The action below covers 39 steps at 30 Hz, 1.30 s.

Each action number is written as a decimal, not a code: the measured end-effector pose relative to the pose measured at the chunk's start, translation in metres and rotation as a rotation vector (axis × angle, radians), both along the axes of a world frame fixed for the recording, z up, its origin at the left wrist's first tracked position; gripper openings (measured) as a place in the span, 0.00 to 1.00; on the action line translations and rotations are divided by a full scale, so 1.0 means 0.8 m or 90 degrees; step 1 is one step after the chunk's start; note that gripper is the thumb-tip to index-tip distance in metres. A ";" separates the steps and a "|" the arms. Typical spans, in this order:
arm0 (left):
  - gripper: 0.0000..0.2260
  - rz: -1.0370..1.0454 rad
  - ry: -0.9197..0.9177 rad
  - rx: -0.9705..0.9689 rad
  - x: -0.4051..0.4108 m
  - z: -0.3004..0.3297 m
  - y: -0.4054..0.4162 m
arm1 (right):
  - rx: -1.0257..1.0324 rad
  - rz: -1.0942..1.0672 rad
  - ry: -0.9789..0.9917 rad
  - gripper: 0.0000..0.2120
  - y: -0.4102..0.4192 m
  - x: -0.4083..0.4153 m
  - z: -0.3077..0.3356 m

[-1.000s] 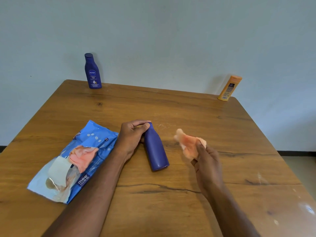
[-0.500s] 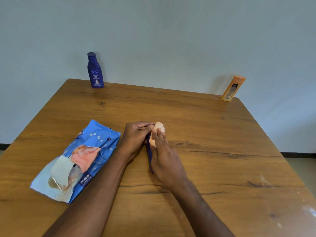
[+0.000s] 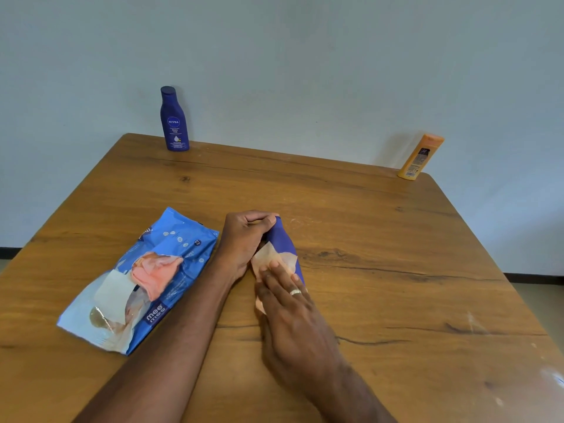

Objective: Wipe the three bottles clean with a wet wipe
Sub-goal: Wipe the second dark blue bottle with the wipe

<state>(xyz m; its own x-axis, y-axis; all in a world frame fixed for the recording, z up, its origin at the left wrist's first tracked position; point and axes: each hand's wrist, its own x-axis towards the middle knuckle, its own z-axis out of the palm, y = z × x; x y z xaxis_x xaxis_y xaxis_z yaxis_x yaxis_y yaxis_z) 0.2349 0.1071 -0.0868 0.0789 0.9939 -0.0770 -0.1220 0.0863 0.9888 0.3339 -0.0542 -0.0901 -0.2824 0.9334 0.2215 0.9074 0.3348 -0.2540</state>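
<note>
Bottle [image 3: 282, 239], light and likely slippery, is being gripped at its twelve-o'clock neck by left-hand fingers [image 3: 259, 219]; flat right fingers [image 3: 276, 277] are pressing the soft wipe [image 3: 270, 259].

Lying purple bottle [image 3: 285, 244]: lower body hidden under wet wipe [image 3: 274, 259] and right hand [image 3: 293, 312]; cap covered by left hand [image 3: 244, 239]; orange bottle [image 3: 421, 157] label unreadable.

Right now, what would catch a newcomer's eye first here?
Two hands at the table's middle: the left hand grips a lying blue bottle while the right hand presses a pink wet wipe onto it. Left lies a blue wipes pack; a Nivea bottle and orange bottle stand at the far corners.
</note>
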 end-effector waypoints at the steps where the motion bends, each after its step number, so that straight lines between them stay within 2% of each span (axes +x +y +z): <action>1: 0.07 -0.005 -0.011 -0.005 -0.001 0.001 0.000 | -0.015 -0.012 0.035 0.23 0.009 -0.001 0.000; 6: 0.07 -0.020 -0.049 -0.032 -0.007 0.009 -0.003 | -0.034 -0.029 0.186 0.25 0.058 0.009 0.015; 10: 0.06 -0.031 -0.061 -0.044 -0.007 0.013 -0.008 | -0.167 -0.066 0.392 0.22 0.076 0.031 0.037; 12: 0.05 -0.019 -0.058 -0.045 -0.005 0.014 -0.010 | -0.211 -0.086 0.451 0.22 0.068 0.042 0.041; 14: 0.05 0.000 -0.056 -0.045 -0.003 0.013 -0.009 | -0.214 -0.106 0.433 0.22 0.046 0.049 0.038; 19: 0.06 0.017 -0.055 -0.053 -0.003 0.012 -0.007 | -0.186 -0.069 0.300 0.26 -0.025 0.045 0.026; 21: 0.06 0.012 -0.055 -0.051 -0.003 0.012 -0.007 | -0.194 -0.079 0.295 0.27 -0.032 0.042 0.027; 25: 0.06 -0.009 -0.048 -0.050 -0.005 0.013 -0.007 | -0.144 -0.113 0.321 0.25 0.000 0.034 0.028; 29: 0.06 -0.018 -0.050 -0.045 -0.005 0.011 -0.009 | -0.139 -0.124 0.289 0.26 0.054 0.022 0.045; 33: 0.07 -0.003 -0.065 -0.039 -0.007 0.005 -0.005 | -0.069 -0.064 0.194 0.26 0.073 0.005 0.034; 36: 0.12 0.012 -0.035 -0.018 -0.006 0.000 -0.001 | -0.045 0.001 0.139 0.27 0.051 0.003 0.020; 39: 0.08 0.001 -0.035 -0.005 -0.004 0.002 -0.002 | -0.061 0.059 0.164 0.25 0.016 0.010 0.022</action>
<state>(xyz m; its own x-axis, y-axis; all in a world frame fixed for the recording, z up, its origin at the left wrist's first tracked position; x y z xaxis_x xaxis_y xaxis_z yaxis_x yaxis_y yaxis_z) 0.2318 0.1052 -0.0855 0.0815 0.9934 -0.0803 -0.1759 0.0936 0.9800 0.3418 -0.0412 -0.0722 -0.3137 0.9261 0.2095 0.7754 0.3772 -0.5063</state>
